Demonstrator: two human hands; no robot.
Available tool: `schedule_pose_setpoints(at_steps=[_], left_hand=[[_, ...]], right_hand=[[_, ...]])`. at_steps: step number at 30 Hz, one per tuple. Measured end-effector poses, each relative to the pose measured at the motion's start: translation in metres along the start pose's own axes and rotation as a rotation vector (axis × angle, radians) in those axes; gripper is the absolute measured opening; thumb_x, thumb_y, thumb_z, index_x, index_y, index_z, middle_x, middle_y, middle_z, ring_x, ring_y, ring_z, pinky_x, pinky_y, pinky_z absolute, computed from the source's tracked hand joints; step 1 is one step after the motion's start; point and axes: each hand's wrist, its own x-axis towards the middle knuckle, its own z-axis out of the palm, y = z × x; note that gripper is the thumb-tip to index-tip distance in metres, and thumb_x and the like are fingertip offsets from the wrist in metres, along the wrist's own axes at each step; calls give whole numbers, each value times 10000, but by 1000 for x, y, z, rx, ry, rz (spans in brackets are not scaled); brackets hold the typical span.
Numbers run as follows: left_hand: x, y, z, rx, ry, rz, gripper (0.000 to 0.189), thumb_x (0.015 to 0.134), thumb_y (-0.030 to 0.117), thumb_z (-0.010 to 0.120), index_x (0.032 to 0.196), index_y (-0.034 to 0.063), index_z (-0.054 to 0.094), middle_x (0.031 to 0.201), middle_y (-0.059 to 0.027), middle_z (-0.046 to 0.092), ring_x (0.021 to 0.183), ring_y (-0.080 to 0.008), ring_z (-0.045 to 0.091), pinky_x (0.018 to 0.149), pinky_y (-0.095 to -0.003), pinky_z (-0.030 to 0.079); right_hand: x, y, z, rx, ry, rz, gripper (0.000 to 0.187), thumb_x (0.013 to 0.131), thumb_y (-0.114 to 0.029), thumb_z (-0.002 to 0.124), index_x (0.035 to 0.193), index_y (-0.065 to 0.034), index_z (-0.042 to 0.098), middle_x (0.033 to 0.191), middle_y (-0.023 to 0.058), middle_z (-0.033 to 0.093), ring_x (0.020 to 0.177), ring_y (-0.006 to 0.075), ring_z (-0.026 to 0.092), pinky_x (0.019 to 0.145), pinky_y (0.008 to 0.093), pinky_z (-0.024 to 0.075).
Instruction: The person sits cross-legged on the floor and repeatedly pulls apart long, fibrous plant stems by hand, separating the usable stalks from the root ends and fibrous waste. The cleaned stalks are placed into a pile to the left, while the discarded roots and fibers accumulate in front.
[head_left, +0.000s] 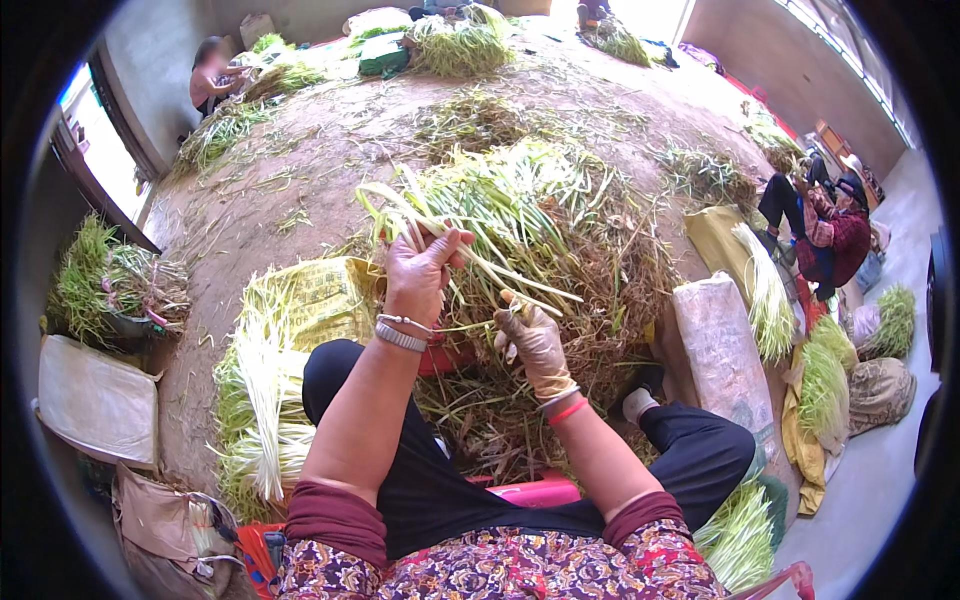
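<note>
My bare left hand (420, 274) is closed around several pale stalks (525, 279), which look like garlic shoots. Their leafy ends bend to the upper left and their white ends point right. Lower and to the right, my right hand (534, 343) wears a thin, soiled glove. Its fingers are curled, with a thin green strand (472, 327) running leftward from them; the fingertips are partly hidden. Beyond both hands spreads a large heap of untrimmed stalks (525, 195) with brown, dry roots and leaves (600, 270). Darker plant scraps (487, 420) lie between my legs.
Cleaned white stalks (262, 397) are piled by my left knee on a yellow woven sack (334, 300). A rolled white sack (724, 352) lies right. A pink plastic edge (536, 491) shows below me. One person (832, 225) sits at right, another (214, 79) far left.
</note>
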Motion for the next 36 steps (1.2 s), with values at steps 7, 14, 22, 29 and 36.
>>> schedule_pose_setpoints(at_steps=[7, 14, 22, 29, 36], left_hand=[[-6, 7, 1, 86, -13, 59, 65, 861, 86, 646, 880, 51, 594, 762, -97, 690, 481, -32, 498, 386, -152, 313], [-4, 22, -14, 55, 107, 93, 56, 867, 93, 639, 892, 54, 608, 766, -96, 686, 464, -30, 463, 382, -166, 337], [-4, 19, -5, 153, -39, 49, 78, 859, 113, 659, 879, 50, 617, 706, -56, 667, 473, -28, 486, 381, -153, 316], [-15, 5, 12, 183, -256, -49, 60, 878, 96, 627, 871, 75, 571, 762, -71, 674, 523, -34, 491, 446, -164, 362], [-24, 2, 9, 106, -376, -164, 124, 871, 117, 642, 966, 58, 589, 786, -72, 670, 565, -51, 501, 507, -181, 393]], right_hand=[[-10, 13, -33, -179, 83, -61, 417, 921, -422, 551, 790, -50, 688, 559, -12, 580, 439, 36, 450, 402, 200, 303], [-43, 32, -185, -268, 493, 137, 414, 922, -414, 549, 718, -64, 637, 574, 20, 603, 371, 61, 460, 349, 196, 300], [-81, -33, -209, -1682, 135, -67, 399, 738, -373, 698, 1039, -115, 656, 813, 160, 673, 803, 325, 654, 725, 411, 509], [-55, -86, -85, -953, 27, -567, 290, 817, -271, 686, 1021, -66, 662, 868, 124, 653, 750, 266, 632, 700, 326, 494], [-15, -36, -39, -307, -198, -100, 164, 887, -137, 633, 966, 2, 669, 835, 9, 646, 763, 87, 575, 725, 225, 462]])
